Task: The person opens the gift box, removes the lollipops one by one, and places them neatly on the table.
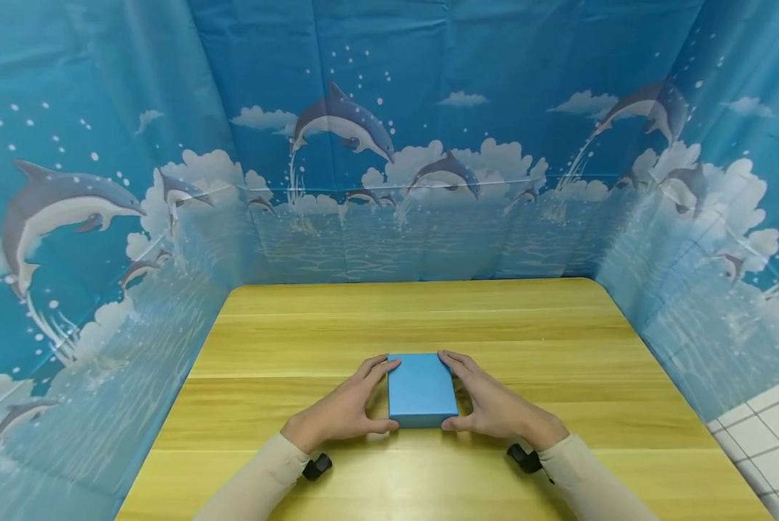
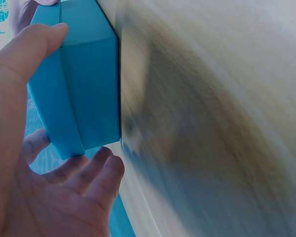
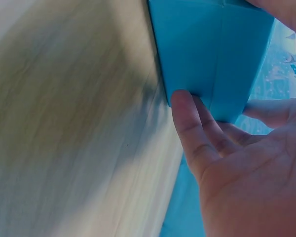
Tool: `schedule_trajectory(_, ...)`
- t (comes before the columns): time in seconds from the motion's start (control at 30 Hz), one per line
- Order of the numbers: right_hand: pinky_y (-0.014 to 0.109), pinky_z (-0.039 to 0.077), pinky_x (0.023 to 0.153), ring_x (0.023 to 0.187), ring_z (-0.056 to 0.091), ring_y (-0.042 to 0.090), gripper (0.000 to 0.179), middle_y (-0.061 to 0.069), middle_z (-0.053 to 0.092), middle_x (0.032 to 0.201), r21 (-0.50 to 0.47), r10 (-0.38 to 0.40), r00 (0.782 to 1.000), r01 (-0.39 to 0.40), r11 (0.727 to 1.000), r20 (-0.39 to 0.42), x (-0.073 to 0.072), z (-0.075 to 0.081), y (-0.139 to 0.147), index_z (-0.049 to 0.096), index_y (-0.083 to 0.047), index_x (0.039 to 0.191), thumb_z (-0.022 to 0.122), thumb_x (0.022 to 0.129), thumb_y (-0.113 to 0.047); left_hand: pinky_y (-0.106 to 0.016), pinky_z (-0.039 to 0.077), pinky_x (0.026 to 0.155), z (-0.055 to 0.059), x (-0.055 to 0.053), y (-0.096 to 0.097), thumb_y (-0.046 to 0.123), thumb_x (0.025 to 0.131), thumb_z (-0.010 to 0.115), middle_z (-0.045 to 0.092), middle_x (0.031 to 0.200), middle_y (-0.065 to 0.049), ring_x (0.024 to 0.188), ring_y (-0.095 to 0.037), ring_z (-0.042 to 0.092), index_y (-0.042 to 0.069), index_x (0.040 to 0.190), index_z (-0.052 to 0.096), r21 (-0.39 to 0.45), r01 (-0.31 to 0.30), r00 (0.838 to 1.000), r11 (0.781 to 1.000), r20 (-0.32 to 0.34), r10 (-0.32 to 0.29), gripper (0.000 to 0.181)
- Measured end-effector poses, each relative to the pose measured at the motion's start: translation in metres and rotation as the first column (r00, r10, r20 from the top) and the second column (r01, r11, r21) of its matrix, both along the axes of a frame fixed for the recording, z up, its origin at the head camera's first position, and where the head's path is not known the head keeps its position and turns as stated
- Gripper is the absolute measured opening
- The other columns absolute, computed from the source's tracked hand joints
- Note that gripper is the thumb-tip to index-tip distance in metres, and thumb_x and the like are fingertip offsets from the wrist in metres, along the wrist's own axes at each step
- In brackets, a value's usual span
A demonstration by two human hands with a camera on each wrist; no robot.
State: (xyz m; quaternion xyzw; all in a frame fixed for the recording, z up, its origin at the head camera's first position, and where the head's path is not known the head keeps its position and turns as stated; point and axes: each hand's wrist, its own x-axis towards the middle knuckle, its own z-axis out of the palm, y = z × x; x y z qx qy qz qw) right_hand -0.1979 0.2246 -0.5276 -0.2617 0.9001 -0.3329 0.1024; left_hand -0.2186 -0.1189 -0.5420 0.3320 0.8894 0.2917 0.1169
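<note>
A blue rectangular box lies flat on the wooden table, with a seam like a lid's edge along its side in the left wrist view. My left hand holds its left side, thumb at the near corner and fingers at the far one. On the other side, my right hand grips it the same way. The left thumb presses the box near its edge in the left wrist view. In the right wrist view, fingertips touch the side of the box. What is inside the box is hidden.
The yellow wood-grain table has rounded far corners. A blue dolphin-print curtain hangs close around its back and sides. White tiles show at the lower right. A small black device sits at the left wrist, another at the right.
</note>
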Motion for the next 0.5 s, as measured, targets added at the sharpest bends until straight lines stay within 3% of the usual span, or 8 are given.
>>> schedule_trajectory(0.2,0.067,0.051,0.126,0.170,0.043,0.049,0.123,0.024,0.025,0.191,-0.007,0.000,1.000,0.000,1.000,0.013,-0.0009,-0.0013,0.0007,0.020,-0.011,0.188,0.094,0.099,-0.052,-0.056,0.054,0.130,0.0001,0.0008,0.0006,0.059,0.106,0.085,0.020,0.195,-0.010,0.171,-0.037,0.048,0.034,0.188,0.019,0.003,-0.003,1.000,1.000,0.008,0.003,0.109)
schedule_trajectory(0.5,0.067,0.054,0.120,0.159,0.054,0.046,0.121,0.027,0.029,0.188,-0.031,0.014,1.000,-0.014,0.999,0.008,-0.0038,-0.0019,0.0025,0.021,-0.010,0.187,0.093,0.100,-0.053,-0.056,0.053,0.130,-0.0008,0.0016,0.0005,0.058,0.106,0.084,0.020,0.195,-0.011,0.171,-0.037,0.047,0.033,0.188,0.020,0.021,-0.006,1.000,1.000,0.012,0.006,0.107)
